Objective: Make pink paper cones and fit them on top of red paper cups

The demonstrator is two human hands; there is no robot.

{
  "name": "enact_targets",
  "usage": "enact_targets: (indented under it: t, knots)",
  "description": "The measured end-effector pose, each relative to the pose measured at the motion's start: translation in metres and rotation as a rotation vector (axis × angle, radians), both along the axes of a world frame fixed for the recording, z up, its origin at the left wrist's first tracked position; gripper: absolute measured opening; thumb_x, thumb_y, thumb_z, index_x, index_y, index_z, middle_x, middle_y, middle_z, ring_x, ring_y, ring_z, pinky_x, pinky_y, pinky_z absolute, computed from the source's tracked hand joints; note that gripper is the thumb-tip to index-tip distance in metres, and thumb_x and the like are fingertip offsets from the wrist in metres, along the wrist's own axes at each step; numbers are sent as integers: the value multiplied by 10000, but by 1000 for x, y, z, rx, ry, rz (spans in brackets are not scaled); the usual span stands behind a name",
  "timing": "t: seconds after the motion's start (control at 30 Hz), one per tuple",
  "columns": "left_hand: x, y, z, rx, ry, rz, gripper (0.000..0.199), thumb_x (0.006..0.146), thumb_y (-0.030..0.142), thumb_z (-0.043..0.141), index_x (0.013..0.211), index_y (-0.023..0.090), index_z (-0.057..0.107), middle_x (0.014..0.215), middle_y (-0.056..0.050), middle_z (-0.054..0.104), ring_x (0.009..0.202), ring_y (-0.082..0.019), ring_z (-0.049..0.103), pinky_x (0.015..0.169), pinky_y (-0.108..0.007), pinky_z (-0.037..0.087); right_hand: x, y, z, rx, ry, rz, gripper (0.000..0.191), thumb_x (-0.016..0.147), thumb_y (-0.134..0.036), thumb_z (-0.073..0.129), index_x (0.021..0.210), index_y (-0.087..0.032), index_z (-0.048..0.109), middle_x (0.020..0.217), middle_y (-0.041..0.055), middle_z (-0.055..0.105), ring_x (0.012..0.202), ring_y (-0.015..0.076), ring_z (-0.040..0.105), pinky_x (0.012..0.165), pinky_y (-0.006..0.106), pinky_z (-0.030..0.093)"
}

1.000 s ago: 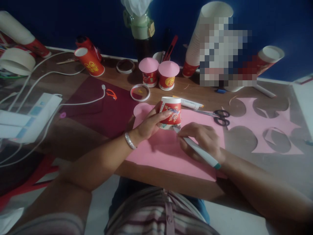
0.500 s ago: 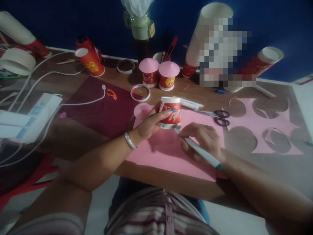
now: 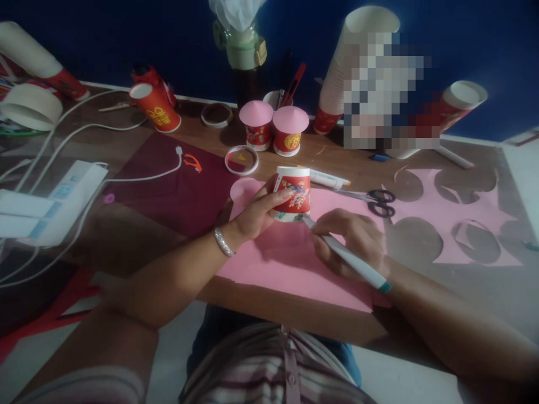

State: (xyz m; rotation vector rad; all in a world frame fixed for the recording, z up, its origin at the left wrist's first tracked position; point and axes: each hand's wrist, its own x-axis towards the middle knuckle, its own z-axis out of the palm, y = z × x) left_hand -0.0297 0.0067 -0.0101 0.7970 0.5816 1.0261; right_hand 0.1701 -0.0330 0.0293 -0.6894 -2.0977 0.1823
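Observation:
My left hand (image 3: 257, 212) is closed around a red and white paper cup (image 3: 297, 191), its thumb across the printed front. Green marks show on the white band at the cup's lower edge. In my right hand (image 3: 349, 241) is a white marker (image 3: 357, 264) with a green end, its tip at that white band. Pink paper (image 3: 286, 269) lies beneath both hands. Behind them stand two small red cups with pink cone tops, the left one (image 3: 256, 115) beside the right one (image 3: 291, 120).
Black-handled scissors (image 3: 381, 202) and a pink sheet with round cutouts (image 3: 446, 207) lie to the right. Rolls of tape (image 3: 241, 160) and a red paper cup (image 3: 155, 109) stand farther back. White cables (image 3: 143, 178) cross the left side; a tall cup stack (image 3: 337, 73) leans at the wall.
The marker's tip has shifted slightly right and up along the cup's lower band, with my right hand moving along. My left hand and the cup have hardly moved.

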Motion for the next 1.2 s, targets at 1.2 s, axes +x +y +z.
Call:
enact_targets:
  t: [1.2]
  knots:
    - [-2, -2, -1, 31, 5, -55, 360, 913, 407, 751, 1171, 180, 643, 1072, -105, 776, 1015, -295, 766, 936, -448, 586, 0, 1, -1, -23, -22, -15, 158, 897, -86, 675, 961, -222, 627, 761, 2, 729, 633, 142, 710, 588, 233, 571]
